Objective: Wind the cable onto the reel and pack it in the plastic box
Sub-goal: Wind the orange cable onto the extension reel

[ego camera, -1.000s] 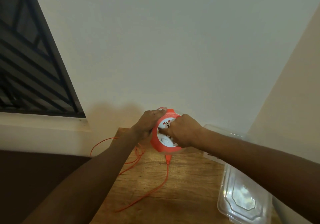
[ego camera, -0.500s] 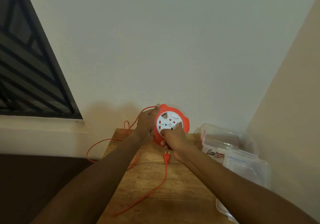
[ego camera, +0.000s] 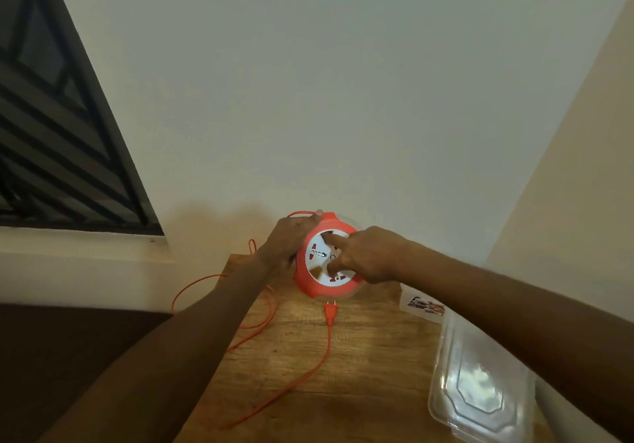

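An orange cable reel (ego camera: 317, 290) with a white socket face stands tilted on edge at the far end of a wooden table (ego camera: 360, 357). My left hand (ego camera: 288, 242) grips its left rim. My right hand (ego camera: 363, 255) rests on the white face, with a finger and thumb pressed into it. Loose orange cable (ego camera: 302, 377) runs across the table and loops off its left side. Its orange plug (ego camera: 330, 312) lies just below the reel. The clear plastic box (ego camera: 423, 305) sits at the right, mostly hidden behind my right forearm.
A clear plastic lid (ego camera: 480, 391) lies on the table's right side near the front. A pale wall rises just behind the table, and another wall closes in on the right. A dark window grille (ego camera: 51, 116) is at the upper left.
My right hand has shifted from the reel's lower edge up onto its white face, and the face has turned. The view has also shifted slightly.
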`<state>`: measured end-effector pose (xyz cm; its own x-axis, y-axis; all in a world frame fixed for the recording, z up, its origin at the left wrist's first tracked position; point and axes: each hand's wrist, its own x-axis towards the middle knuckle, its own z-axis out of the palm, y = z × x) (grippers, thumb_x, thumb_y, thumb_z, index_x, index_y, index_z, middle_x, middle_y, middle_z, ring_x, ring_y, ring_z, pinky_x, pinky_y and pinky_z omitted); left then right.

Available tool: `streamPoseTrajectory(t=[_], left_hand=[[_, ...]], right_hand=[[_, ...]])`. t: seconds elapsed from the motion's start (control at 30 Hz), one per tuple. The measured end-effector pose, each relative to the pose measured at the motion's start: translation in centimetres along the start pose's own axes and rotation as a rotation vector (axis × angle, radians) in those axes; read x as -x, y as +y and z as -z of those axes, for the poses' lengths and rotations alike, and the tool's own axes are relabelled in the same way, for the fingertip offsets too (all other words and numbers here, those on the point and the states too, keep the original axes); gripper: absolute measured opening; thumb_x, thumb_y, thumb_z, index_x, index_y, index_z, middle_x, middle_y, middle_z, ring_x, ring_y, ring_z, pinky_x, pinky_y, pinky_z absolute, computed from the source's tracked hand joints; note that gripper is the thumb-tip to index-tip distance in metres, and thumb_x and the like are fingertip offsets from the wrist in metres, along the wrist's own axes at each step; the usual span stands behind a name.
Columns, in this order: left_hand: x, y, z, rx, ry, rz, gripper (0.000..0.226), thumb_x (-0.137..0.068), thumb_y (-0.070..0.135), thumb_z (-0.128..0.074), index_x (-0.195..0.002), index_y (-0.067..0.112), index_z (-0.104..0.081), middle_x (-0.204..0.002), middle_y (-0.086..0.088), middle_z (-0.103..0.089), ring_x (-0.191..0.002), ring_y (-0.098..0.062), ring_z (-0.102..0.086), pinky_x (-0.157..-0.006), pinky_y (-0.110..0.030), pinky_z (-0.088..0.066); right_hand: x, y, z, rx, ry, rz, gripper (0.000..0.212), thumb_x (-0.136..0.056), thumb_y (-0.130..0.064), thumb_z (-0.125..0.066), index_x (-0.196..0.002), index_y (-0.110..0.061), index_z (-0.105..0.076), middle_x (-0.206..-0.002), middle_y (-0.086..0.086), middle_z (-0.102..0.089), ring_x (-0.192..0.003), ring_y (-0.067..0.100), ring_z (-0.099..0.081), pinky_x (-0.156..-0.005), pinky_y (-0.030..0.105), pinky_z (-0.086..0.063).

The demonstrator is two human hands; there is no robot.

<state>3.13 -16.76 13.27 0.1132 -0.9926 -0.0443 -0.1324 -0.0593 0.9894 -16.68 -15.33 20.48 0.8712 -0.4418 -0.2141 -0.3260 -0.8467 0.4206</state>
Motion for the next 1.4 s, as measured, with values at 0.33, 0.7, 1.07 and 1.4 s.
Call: streamPoseTrajectory(t=[0.33, 0.7, 1.07, 1.4], left_hand=[[0.5, 0.4, -0.4, 0.006, -0.068, 0.019, 0.033, -0.099, 0.051, -0.060, -0.102, 0.022, -0.076, -0.098, -0.005, -0.083, -0.086, -0.027, -0.080, -0.075, -0.037, -0.066], [1.1, 1.7, -1.4, 0.178, 0.210, -0.119, 0.037, -0.102, 0.040, -0.062, -0.094, 0.009, -0.080, -0.087, -0.012, -0.081, -0.075, -0.021, -0.078, -0.066, -0.032, -0.064], [0.3, 0.6, -1.5, 0.169, 0.187, 0.011, 0.032, -0.097, 0.049, -0.065, -0.082, 0.025, -0.080, -0.085, -0.002, -0.083, -0.079, -0.025, -0.080, -0.067, -0.036, -0.065], [0.2, 0.5, -0.5, 0.060, 0.063, 0.006, 0.039, -0.101, 0.047, -0.060, -0.088, 0.016, -0.078, -0.086, -0.009, -0.081, -0.076, -0.026, -0.079, -0.068, -0.035, -0.065]], right_hand=[[-1.7, -2.0, 0.8, 0.271, -0.039, 0.051, 0.057, -0.092, -0.030, -0.066, -0.145, -0.033, -0.044, -0.137, 0.008, -0.057, -0.121, 0.032, -0.057, -0.090, 0.043, -0.052], [-2.9, -2.6, -3.2, -0.461, 0.390, -0.678, 0.073, -0.087, -0.061, -0.048, -0.150, -0.030, -0.028, -0.130, 0.006, -0.063, -0.110, 0.030, -0.063, -0.083, 0.042, -0.053], [-1.7, -4.5, -3.2, -0.624, 0.387, -0.707, 0.064, -0.086, -0.041, -0.057, -0.143, -0.023, -0.034, -0.116, 0.007, -0.068, -0.093, 0.029, -0.067, -0.069, 0.036, -0.052], [0.3, 0.3, -2.1, 0.107, 0.118, 0.018, 0.043, -0.094, -0.017, -0.060, -0.133, -0.034, -0.053, -0.155, 0.014, -0.024, -0.115, 0.034, -0.055, -0.057, 0.033, -0.042]])
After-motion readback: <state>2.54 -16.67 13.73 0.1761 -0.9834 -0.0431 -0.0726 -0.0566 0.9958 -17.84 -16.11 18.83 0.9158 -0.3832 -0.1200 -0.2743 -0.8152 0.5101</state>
